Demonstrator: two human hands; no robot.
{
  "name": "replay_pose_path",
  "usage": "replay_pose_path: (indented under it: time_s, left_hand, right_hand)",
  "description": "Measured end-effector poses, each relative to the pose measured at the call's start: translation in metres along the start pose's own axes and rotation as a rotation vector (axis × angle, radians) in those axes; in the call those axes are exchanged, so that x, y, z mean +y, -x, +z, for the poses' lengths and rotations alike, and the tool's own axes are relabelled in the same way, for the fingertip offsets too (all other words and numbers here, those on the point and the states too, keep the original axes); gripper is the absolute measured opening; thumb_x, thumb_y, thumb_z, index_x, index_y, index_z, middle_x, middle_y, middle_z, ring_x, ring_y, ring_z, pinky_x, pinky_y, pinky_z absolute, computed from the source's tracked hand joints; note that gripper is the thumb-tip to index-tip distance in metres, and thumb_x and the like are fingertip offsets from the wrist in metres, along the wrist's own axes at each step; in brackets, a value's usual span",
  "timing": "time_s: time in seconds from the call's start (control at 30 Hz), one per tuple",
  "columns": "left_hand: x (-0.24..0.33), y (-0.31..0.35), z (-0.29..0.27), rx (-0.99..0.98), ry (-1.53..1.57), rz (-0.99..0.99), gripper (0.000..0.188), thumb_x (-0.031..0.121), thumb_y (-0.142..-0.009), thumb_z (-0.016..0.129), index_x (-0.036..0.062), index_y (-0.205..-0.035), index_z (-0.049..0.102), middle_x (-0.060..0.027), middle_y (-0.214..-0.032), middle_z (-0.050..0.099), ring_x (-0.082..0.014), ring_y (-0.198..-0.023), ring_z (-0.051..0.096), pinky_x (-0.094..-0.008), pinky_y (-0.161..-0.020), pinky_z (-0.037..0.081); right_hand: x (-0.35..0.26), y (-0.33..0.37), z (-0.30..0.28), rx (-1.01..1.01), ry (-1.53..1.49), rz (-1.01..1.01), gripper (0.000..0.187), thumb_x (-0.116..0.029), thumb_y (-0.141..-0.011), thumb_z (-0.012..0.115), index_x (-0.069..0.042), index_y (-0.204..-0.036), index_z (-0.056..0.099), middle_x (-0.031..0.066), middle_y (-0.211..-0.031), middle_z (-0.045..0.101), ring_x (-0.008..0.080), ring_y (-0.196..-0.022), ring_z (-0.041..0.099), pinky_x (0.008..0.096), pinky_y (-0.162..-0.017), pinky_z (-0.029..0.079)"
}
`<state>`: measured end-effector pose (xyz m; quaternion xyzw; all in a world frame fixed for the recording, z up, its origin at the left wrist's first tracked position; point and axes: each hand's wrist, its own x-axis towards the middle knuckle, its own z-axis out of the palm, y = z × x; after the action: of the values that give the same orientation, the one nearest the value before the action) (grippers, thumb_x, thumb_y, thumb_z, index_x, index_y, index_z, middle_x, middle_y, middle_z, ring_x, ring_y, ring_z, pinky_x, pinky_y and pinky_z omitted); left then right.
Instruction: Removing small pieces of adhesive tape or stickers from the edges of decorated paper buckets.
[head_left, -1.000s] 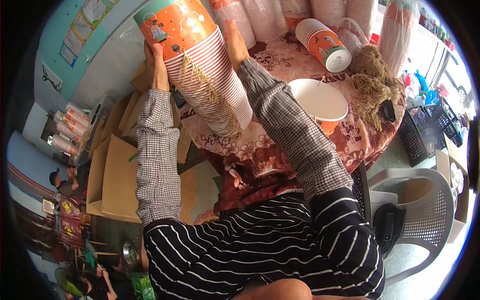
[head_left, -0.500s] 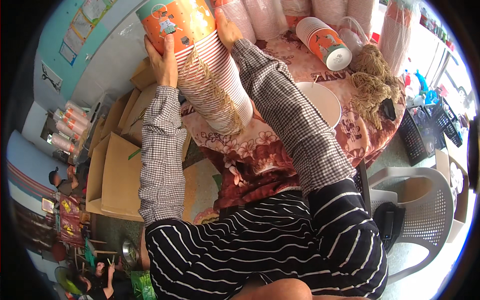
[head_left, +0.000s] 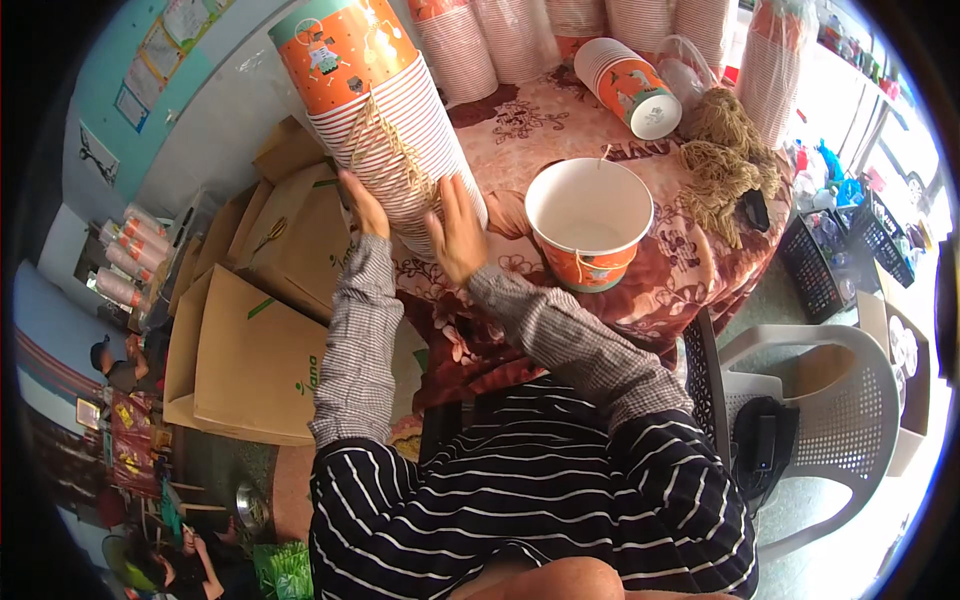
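Observation:
A tall stack of nested orange-and-green paper buckets [head_left: 345, 62] leans at the table's left side, with twisted twine handles [head_left: 385, 150] hanging down its front. My left hand [head_left: 366, 207] is open against the stack's lower left side, fingers straight. On the other side, my right hand [head_left: 459, 232] lies open with fingers stretched along the lower stack, touching or very near the twine. A single upright bucket [head_left: 580, 262] with a white inside and twine at its rim stands right of my right hand.
A short bucket stack [head_left: 628, 88] lies on its side on the flowered tablecloth [head_left: 520, 125]. Beside it are bundled twine [head_left: 722, 165] and wrapped stacks [head_left: 775, 75]. Cardboard boxes [head_left: 250, 360] stand at left; a plastic chair [head_left: 845, 430] and black crates [head_left: 805, 270] at right.
Both hands have left the upper part of the bucket stack and come down to its lower part, fingers straightened. My right forearm no longer covers the single bucket.

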<state>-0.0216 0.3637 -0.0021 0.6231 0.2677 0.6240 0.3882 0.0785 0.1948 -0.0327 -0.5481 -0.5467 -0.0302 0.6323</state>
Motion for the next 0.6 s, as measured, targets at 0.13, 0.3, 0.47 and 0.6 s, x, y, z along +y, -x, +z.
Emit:
replay_pose_path:
  time_s: [0.13,0.3,0.47,0.6]
  left_hand:
    - [-0.021,0.067,0.000,-0.034,-0.176,-0.140,0.075,0.059,-0.099,0.022,0.0077,-0.153,0.012,-0.0137,-0.159,0.011,-0.0314,-0.146,0.012,-0.0417,-0.118,0.015]
    - [-0.042,0.137,-0.022,-0.204,-0.378,-0.228,0.055,0.036,-0.101,0.047,0.0039,-0.144,0.036,-0.0160,-0.144,0.042,-0.0293,-0.129,0.044,-0.0380,-0.104,0.040]
    - [-0.035,0.198,-0.048,-0.287,-0.478,-0.020,0.036,0.017,-0.096,0.058,0.0021,-0.128,0.054,-0.0111,-0.124,0.058,-0.0222,-0.111,0.056,-0.0331,-0.091,0.046]
    - [-0.019,0.236,-0.023,-0.285,-0.443,0.134,0.030,0.013,-0.094,0.058,0.0021,-0.123,0.058,-0.0100,-0.121,0.058,-0.0215,-0.108,0.057,-0.0315,-0.091,0.046]
  right_hand:
    - [0.007,0.075,-0.039,-0.360,0.003,-0.017,0.062,-0.019,-0.089,0.060,-0.002,-0.142,0.034,0.0276,-0.143,0.035,0.0444,-0.124,0.044,0.0457,-0.102,0.040]
    - [-0.043,0.084,-0.141,-0.461,0.159,-0.338,0.058,-0.014,-0.078,0.069,-0.004,-0.131,0.049,0.0205,-0.136,0.047,0.0359,-0.112,0.056,0.0426,-0.093,0.047]
    - [-0.057,0.056,-0.243,-0.202,0.303,-0.276,0.044,-0.003,-0.074,0.071,-0.005,-0.117,0.061,0.0145,-0.117,0.060,0.0338,-0.095,0.063,0.0392,-0.079,0.054]
    - [-0.032,0.054,-0.281,-0.051,0.230,0.000,0.034,-0.005,-0.082,0.067,-0.002,-0.114,0.060,0.0150,-0.111,0.060,0.0298,-0.091,0.064,0.0361,-0.077,0.053]
